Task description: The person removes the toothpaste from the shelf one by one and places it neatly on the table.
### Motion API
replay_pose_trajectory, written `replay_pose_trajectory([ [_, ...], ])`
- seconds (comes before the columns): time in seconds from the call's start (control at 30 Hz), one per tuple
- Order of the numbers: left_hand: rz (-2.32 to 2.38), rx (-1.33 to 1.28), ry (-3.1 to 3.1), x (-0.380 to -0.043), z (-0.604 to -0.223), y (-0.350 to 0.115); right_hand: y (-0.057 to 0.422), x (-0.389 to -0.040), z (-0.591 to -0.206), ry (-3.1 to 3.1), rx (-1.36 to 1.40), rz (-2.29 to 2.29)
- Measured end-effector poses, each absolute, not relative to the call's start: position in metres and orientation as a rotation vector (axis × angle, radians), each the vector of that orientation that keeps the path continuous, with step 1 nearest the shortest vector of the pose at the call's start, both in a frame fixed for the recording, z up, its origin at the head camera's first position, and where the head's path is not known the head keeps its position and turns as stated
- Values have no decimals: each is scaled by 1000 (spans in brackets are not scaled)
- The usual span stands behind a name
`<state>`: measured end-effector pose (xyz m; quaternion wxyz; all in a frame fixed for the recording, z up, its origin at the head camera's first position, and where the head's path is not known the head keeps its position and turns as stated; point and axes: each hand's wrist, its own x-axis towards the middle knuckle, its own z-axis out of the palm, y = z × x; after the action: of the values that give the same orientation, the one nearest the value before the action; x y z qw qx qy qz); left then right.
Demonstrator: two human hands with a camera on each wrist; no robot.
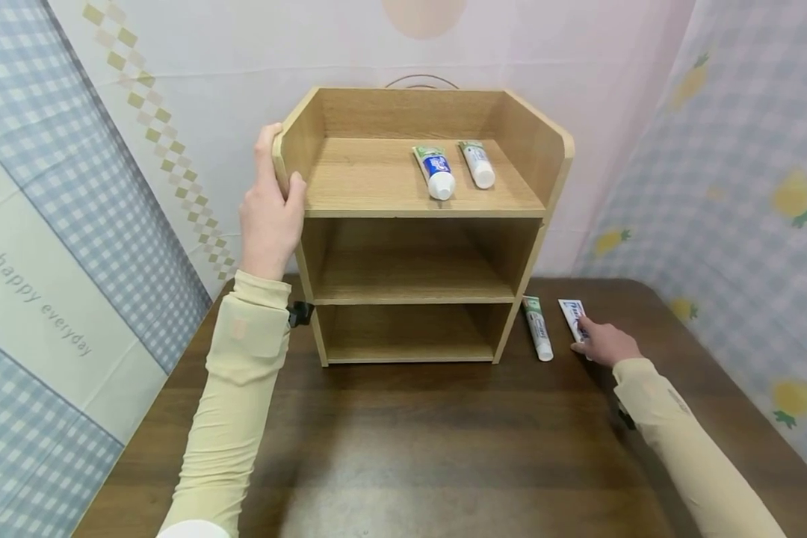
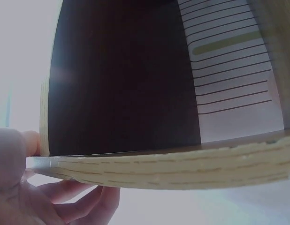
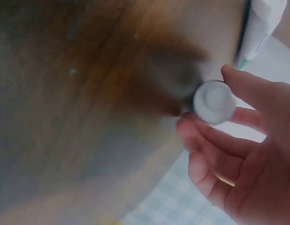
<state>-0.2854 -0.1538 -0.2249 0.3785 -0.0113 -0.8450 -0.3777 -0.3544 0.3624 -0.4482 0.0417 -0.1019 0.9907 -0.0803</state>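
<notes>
In the head view, my left hand (image 1: 269, 217) grips the upper left side panel of a small wooden shelf (image 1: 424, 212). The left wrist view has the fingers of that hand (image 2: 84, 201) bent around the board's edge. Off to the right, my right hand (image 1: 607, 344) holds a white and blue toothpaste tube (image 1: 570, 311) near its lower end, on the dark table. Its white cap (image 3: 214, 102) faces the right wrist camera, between thumb and fingers. A green and white toothpaste tube (image 1: 538, 329) lies between that hand and the shelf.
On the shelf's top board lie a toothpaste tube with a blue label (image 1: 436, 170) and a white and green one (image 1: 476, 163). The dark wooden table (image 1: 417, 448) bears the shelf. Patterned cloth (image 1: 733, 194) hangs behind and along both sides.
</notes>
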Motion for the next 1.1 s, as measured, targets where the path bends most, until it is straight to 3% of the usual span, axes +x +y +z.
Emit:
replay_pose_trajectory([
  [0.6, -967, -31, -2151, -285, -226, -154, 328, -305, -412, 3268, -403, -224],
  [1.1, -958, -33, -2148, -286, -227, -155, 262, -271, -350, 3623, -872, -405],
])
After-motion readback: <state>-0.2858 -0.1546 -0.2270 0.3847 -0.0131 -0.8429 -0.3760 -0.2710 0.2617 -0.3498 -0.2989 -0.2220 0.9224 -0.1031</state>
